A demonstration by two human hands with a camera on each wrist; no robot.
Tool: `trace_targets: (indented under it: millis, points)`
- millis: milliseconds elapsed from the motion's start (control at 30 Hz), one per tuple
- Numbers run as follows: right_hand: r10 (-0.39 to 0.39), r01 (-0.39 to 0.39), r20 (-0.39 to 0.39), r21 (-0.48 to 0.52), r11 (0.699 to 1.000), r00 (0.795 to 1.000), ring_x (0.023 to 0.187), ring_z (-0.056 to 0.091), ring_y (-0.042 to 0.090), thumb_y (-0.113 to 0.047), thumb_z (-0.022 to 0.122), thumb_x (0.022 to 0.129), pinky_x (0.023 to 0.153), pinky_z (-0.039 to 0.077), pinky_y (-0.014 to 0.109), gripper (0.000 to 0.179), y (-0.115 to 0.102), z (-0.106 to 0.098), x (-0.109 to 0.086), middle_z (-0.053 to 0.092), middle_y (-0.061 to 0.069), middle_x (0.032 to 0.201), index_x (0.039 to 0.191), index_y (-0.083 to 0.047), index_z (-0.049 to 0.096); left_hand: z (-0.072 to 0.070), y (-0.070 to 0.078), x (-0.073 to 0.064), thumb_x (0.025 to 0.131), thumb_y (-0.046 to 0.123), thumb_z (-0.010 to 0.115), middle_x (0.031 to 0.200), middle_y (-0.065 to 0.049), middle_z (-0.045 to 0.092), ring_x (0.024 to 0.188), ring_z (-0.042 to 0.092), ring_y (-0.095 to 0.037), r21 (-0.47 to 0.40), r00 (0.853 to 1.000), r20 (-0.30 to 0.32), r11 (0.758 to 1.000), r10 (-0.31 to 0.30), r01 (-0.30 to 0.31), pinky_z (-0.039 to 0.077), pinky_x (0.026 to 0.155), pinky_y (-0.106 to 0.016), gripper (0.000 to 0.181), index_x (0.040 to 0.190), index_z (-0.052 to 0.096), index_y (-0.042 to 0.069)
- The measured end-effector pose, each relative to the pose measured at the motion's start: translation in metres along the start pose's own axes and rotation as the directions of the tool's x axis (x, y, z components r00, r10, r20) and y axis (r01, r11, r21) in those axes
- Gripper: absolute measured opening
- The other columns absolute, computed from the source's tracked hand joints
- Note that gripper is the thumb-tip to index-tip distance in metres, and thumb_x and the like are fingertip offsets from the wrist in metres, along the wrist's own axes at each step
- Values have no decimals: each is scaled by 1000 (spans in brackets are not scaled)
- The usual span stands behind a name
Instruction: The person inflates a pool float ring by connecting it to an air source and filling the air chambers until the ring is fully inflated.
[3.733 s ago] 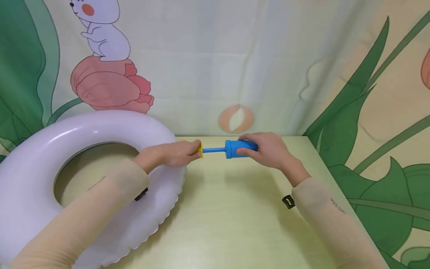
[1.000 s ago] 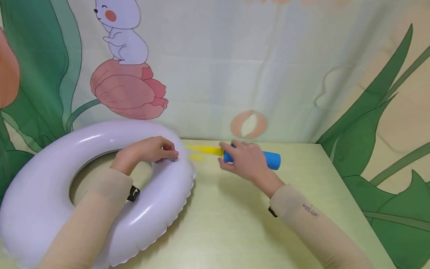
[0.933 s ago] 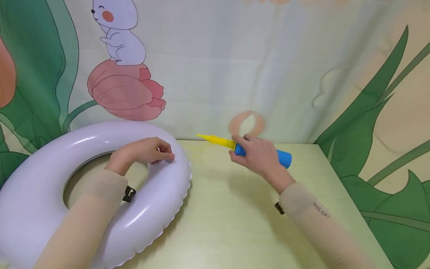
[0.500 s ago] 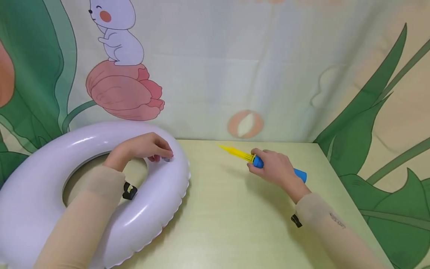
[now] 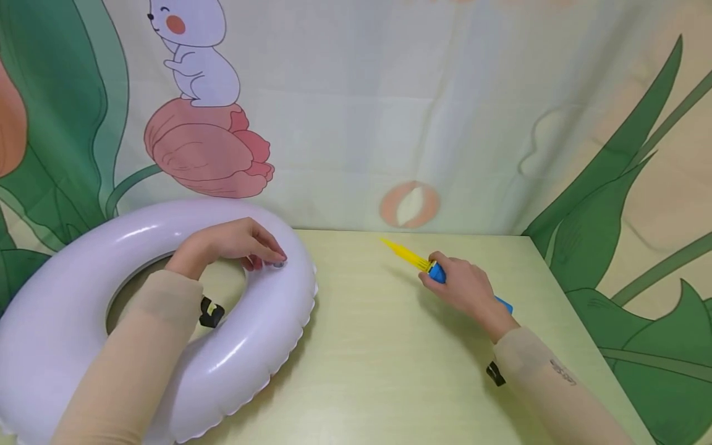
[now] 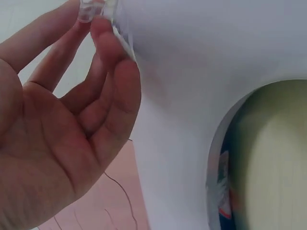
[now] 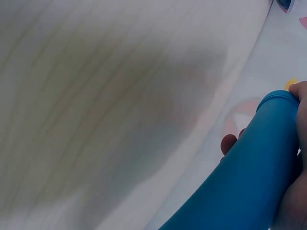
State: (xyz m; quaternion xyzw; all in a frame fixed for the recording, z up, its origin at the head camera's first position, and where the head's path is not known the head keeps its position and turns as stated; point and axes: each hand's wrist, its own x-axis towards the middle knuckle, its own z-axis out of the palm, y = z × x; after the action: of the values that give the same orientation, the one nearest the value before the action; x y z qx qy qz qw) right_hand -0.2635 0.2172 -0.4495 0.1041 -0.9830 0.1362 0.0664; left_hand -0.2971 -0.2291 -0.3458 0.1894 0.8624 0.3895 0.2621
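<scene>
A pale lilac swim ring lies on the left of the table. My left hand is over its right-hand tube and pinches a small clear valve between thumb and fingertips. In the left wrist view, the transparent plastic valve shows at the top edge, at the fingertips. To the right, my right hand grips a blue hand pump. Its yellow tapered nozzle points up and left, apart from the ring. The pump's blue barrel fills the right wrist view's lower right, fingers wrapped round it.
The light wood table extends between the ring and the right arm. Behind it hangs a printed curtain with a rabbit and flowers. A black wrist strap piece sits under the left forearm, another black piece under the right.
Earlier, my left hand held the pump's yellow end with the rod out; now it is at the valve. My right hand has drawn the pump rightward and down, nozzle away from the ring.
</scene>
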Motion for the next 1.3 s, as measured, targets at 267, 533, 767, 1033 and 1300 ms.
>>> trace_targets:
  millis: [267,533,767,1033,1300]
  points:
    - [45,-45,27,14,999,999,70,54,24,-51,62,98,57,41,35,51,8,-2,0,63,6,88,133,-14,57,0,-5,3,93,16,74,87,-5,72,80,63,-17,-21,1000,21,1000,8,-7,53,75,-32,25,111,75,-2]
    - [108,-113,92,53,992,990,72,55,27,-55,54,103,60,44,37,63,20,0,-1,63,14,97,139,-4,45,7,-5,5,94,12,72,92,-4,73,87,67,-17,-31,1000,0,1000,0,0,53,85,-34,22,109,73,-4]
    - [149,-164,133,112,980,980,74,57,31,-51,45,108,67,47,43,68,22,0,-6,61,25,108,143,6,34,12,-4,7,93,10,71,91,-4,71,86,65,-18,1,1000,0,1000,-13,13,51,84,-35,17,105,72,-3]
    - [250,-275,198,114,955,948,95,58,44,-37,46,107,83,49,55,68,21,1,-7,46,38,130,153,6,19,12,-7,5,93,9,70,92,-4,72,86,66,-17,-30,1000,-2,1000,-3,3,51,85,-34,17,105,72,-3]
    - [276,-313,264,106,944,924,98,54,47,-28,47,100,86,46,58,74,22,1,-13,38,44,131,151,13,13,27,2,8,93,9,71,93,-6,72,87,66,-19,-64,999,15,997,45,-44,51,84,-34,14,103,74,-1]
